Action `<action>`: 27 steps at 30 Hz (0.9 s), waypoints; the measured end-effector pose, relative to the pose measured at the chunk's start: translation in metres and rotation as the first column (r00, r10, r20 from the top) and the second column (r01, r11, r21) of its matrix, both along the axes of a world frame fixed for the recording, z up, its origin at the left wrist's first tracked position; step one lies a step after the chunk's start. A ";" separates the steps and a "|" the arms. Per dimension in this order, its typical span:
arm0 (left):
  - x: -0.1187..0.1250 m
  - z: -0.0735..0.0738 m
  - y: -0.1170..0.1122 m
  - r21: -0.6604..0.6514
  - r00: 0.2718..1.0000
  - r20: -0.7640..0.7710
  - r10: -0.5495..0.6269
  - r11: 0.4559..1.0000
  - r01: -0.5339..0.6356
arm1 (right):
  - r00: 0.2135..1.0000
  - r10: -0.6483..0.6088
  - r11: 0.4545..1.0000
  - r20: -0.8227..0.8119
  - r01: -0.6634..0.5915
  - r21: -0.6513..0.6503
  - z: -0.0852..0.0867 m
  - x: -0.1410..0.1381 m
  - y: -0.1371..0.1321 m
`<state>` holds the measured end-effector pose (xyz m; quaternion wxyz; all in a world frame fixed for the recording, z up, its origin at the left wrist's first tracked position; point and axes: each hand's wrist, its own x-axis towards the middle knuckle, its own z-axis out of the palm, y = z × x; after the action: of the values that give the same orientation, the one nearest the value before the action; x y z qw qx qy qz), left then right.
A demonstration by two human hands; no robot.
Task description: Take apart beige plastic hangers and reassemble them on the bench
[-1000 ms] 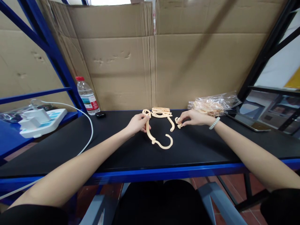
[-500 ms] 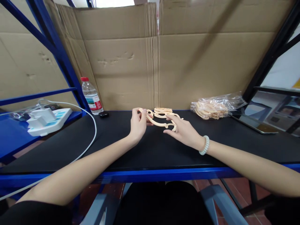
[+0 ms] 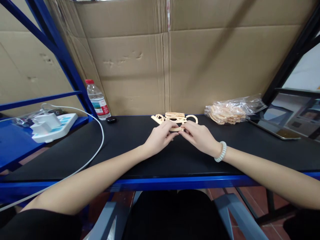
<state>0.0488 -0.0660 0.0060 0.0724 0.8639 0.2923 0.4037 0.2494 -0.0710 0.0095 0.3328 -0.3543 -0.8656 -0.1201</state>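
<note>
My left hand and my right hand meet over the middle of the black tabletop. Between their fingertips is a cream-coloured curved piece, perhaps wood or plastic. The left fingers pinch one side of it, while the right thumb and fingers close on its right end; fingers cover much of it. Just beyond the hands lie more cream pieces: a straight-and-looped one at left, a small stack in the middle, and a curved one behind the right hand.
A clear bag of similar cream pieces lies at back right, beside a tablet-like flat device. At back left stand a water bottle and a small black object. A white cable runs from the power strip across the left side.
My left hand has moved right with the curved piece, and my right hand has closed on that piece's right end. Both hands are now close together. The view has tilted slightly down.
</note>
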 end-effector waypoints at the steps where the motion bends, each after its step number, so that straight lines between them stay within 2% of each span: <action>1: 0.000 0.001 0.000 -0.016 1.000 0.003 0.008 1.000 -0.008 | 1.000 -0.009 1.000 0.018 0.008 0.027 0.000 0.000 0.000; 4: -0.002 0.006 -0.002 -0.060 0.997 -0.053 0.053 0.997 -0.057 | 0.997 -0.028 0.996 0.075 0.022 0.087 -0.001 0.001 -0.001; 9: -0.005 0.014 -0.006 -0.026 0.937 -0.330 0.110 0.992 -0.126 | 0.977 -0.061 0.985 0.204 0.026 0.169 -0.002 0.001 -0.004; 15: -0.009 0.017 -0.003 0.088 0.863 -0.498 0.085 0.995 -0.047 | 0.931 -0.027 0.964 0.363 -0.071 0.255 0.003 0.002 0.003; 18: -0.009 0.017 -0.001 0.069 0.885 -0.465 0.031 0.998 0.001 | 0.929 -0.001 0.963 0.369 -0.098 0.249 0.005 0.004 0.007; 22: -0.005 0.015 -0.003 0.029 0.944 -0.329 -0.019 0.999 0.030 | 0.944 0.072 0.972 0.321 -0.139 0.190 0.002 0.005 0.009; 25: -0.003 0.012 -0.006 0.010 0.958 -0.282 -0.049 0.999 0.054 | 0.959 0.201 0.975 0.201 -0.215 0.049 -0.001 0.004 0.009; 27: -0.003 0.011 -0.006 0.016 0.961 -0.272 -0.055 0.998 0.062 | 0.953 0.294 0.955 0.068 -0.290 -0.062 0.000 0.003 0.008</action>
<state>0.0454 -0.0721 0.0169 0.0332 0.9201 0.2689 0.2828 0.2523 -0.0633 0.0093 0.3044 -0.2260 -0.9233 -0.0611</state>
